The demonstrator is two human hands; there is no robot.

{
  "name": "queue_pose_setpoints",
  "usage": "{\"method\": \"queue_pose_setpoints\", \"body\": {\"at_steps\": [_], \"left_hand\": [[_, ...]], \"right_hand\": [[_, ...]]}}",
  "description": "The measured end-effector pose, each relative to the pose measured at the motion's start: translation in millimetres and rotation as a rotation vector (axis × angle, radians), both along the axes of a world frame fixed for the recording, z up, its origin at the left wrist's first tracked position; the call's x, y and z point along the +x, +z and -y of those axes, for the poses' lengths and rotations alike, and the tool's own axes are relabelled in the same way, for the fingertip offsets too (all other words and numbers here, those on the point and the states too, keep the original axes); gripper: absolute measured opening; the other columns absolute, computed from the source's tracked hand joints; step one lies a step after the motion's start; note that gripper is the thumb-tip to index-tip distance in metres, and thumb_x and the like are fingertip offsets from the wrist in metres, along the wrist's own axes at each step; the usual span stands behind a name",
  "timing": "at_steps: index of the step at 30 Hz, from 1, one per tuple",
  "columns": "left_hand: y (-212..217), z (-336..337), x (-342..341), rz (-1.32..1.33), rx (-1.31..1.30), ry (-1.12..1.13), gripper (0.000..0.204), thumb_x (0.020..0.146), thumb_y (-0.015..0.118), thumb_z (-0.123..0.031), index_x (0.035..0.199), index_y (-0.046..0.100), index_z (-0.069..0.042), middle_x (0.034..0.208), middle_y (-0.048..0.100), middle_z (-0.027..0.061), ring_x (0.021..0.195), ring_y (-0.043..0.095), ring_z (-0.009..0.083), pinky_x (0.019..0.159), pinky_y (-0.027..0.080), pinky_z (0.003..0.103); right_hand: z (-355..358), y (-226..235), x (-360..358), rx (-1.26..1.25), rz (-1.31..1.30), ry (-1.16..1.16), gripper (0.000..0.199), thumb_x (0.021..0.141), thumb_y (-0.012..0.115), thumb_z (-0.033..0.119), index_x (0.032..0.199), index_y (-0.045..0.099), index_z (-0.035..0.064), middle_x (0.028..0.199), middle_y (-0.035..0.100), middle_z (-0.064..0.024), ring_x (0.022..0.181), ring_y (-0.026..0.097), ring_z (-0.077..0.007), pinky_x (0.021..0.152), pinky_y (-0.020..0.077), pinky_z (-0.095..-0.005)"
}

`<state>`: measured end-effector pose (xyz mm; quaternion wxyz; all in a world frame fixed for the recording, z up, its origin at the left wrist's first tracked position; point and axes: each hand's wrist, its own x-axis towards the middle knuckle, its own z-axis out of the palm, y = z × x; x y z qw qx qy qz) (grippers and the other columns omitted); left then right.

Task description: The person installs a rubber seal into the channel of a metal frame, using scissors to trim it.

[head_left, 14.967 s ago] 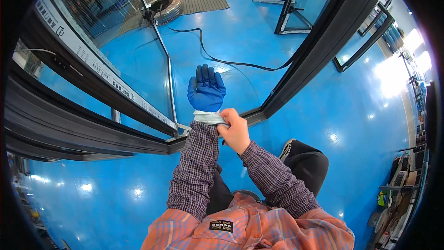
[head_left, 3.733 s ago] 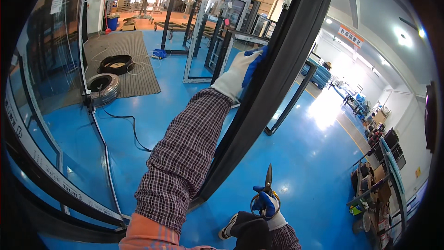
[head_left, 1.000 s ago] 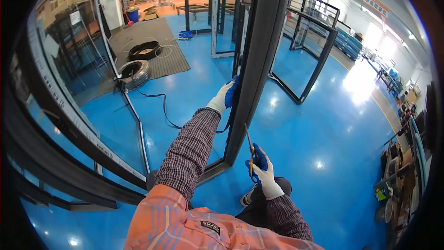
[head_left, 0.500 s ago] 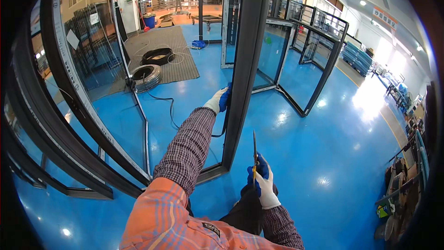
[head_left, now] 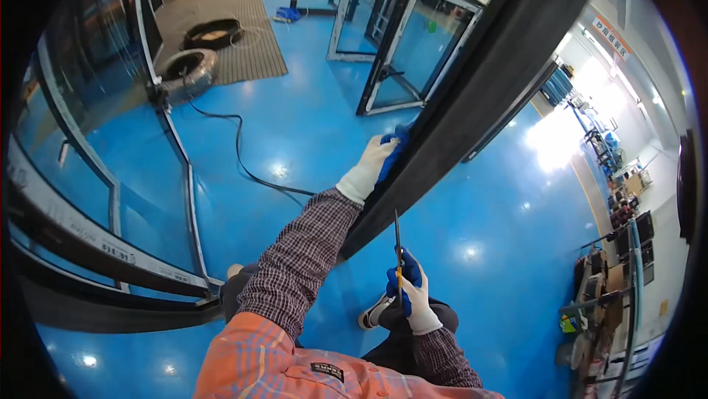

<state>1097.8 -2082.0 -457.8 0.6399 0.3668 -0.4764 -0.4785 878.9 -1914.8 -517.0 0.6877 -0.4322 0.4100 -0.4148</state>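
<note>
A tall dark window frame [head_left: 472, 108] leans diagonally in front of me, its lower end near my feet. My left hand [head_left: 369, 167], in a white glove with blue palm and fingers, is closed around its left edge; the frame partly hides the fingertips. To the right of the frame's lower end, my right hand [head_left: 417, 292], gloved the same way, is closed on a knife [head_left: 398, 240]. The knife's thin dark blade points upward, apart from the frame, and yellow shows at its handle.
Large glazed frames [head_left: 88, 240] stand close on my left. A black cable [head_left: 251, 174] crosses the blue floor. Beyond lie two coils [head_left: 193, 74] by a grey mat [head_left: 258, 37]. Another glazed frame [head_left: 413, 45] stands ahead. Racks with materials [head_left: 590, 310] line the right side.
The dark frame has gone from nearly upright to tilted, its top farther right, with my left hand still on it. My view has shifted down. The knife stays in my right hand.
</note>
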Motion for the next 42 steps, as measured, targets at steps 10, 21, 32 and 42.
{"method": "queue_pose_setpoints", "body": {"at_steps": [10, 21, 32, 42], "left_hand": [[-161, -5, -26, -0.264, 0.079, -0.021, 0.033, 0.085, 0.051, -0.016, 0.111, 0.060, 0.002, 0.115, 0.058, 0.0117, 0.105, 0.052, 0.0214, 0.096, 0.035, 0.028], [-324, -52, -9, 0.376, 0.246, 0.278, 0.039, 0.083, 0.055, -0.034, 0.113, 0.060, -0.009, 0.113, 0.060, 0.0068, 0.107, 0.053, 0.0233, 0.099, 0.031, 0.034], [-276, -58, 0, 0.418, 0.512, 0.115, 0.039, 0.085, 0.057, -0.033, 0.114, 0.056, -0.008, 0.103, 0.063, 0.0119, 0.091, 0.058, 0.0279, 0.079, 0.044, 0.034], [-311, -25, -21, 0.112, 0.148, 0.205, 0.029, 0.081, 0.056, -0.009, 0.109, 0.056, -0.002, 0.102, 0.061, 0.0115, 0.090, 0.056, 0.0234, 0.080, 0.043, 0.030]], "right_hand": [[16, -16, 10, -0.038, -0.072, -0.062, 0.059, 0.082, 0.066, 0.004, 0.135, 0.039, 0.0036, 0.112, 0.056, -0.0105, 0.073, 0.054, -0.0106, 0.059, 0.0462, -0.0190], [21, -24, 15, -0.103, -0.193, 0.016, 0.058, 0.081, 0.066, 0.004, 0.133, 0.040, -0.0007, 0.114, 0.052, -0.0112, 0.076, 0.053, -0.0112, 0.070, 0.0456, -0.0189], [3, 9, -27, -0.087, -0.216, -0.129, 0.053, 0.080, 0.060, -0.003, 0.131, 0.043, -0.0008, 0.096, 0.056, -0.0083, 0.071, 0.050, -0.0104, 0.064, 0.0423, -0.0174], [-6, 8, -14, -0.212, -0.207, 0.045, 0.054, 0.084, 0.061, 0.001, 0.134, 0.040, 0.0019, 0.129, 0.049, -0.0109, 0.108, 0.051, -0.0186, 0.094, 0.0433, -0.0277]]}}
